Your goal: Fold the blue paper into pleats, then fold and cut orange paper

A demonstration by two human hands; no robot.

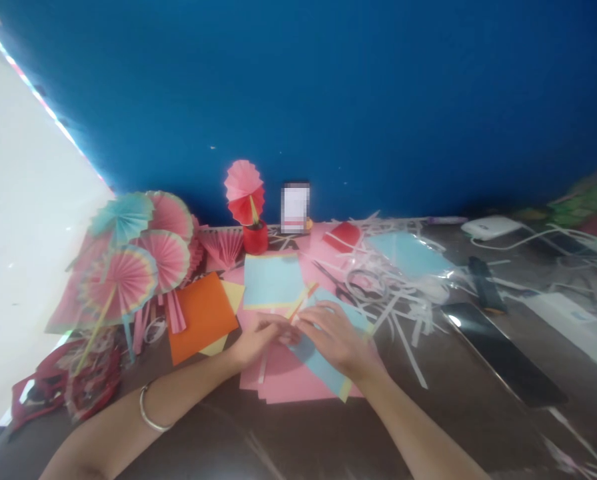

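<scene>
Light blue paper sheet (323, 363) lying flat and slantwise on a stack of pink paper (288, 380) near the front of the dark table (288, 447), pinned under both hands. Thin, light and limp by the look of it: likely to bend or crease under the slightest push, to slide freely on the smooth pink sheets below, and to tear if tugged hard. Best taken at an edge or corner with fingertips, or pressed flat with a palm while the other fingers work a fold. Right hand (336, 337) spread fairly flat on top of the sheet, fingers curled slightly, pressing rather than gripping. Left hand (258, 340) meeting it at the sheet's upper left edge, fingers drawn together as if pinching there, though whether anything is truly nipped between them cannot be told. Silver bangle (151, 413) on the left wrist. Just beyond the fingers, a narrow orange and yellow strip (303, 298) and a second light blue sheet (272, 280); to the left, an orange sheet (201, 315) over a yellow one. Further left, a cluster of pleated paper fans (133, 260) on sticks; at the back, one more fan in a red pot (255, 238) against the blue wall (328, 93). To the right, scissors (338, 287) among white paper offcuts (398, 313), and a dark phone (503, 353).
</scene>
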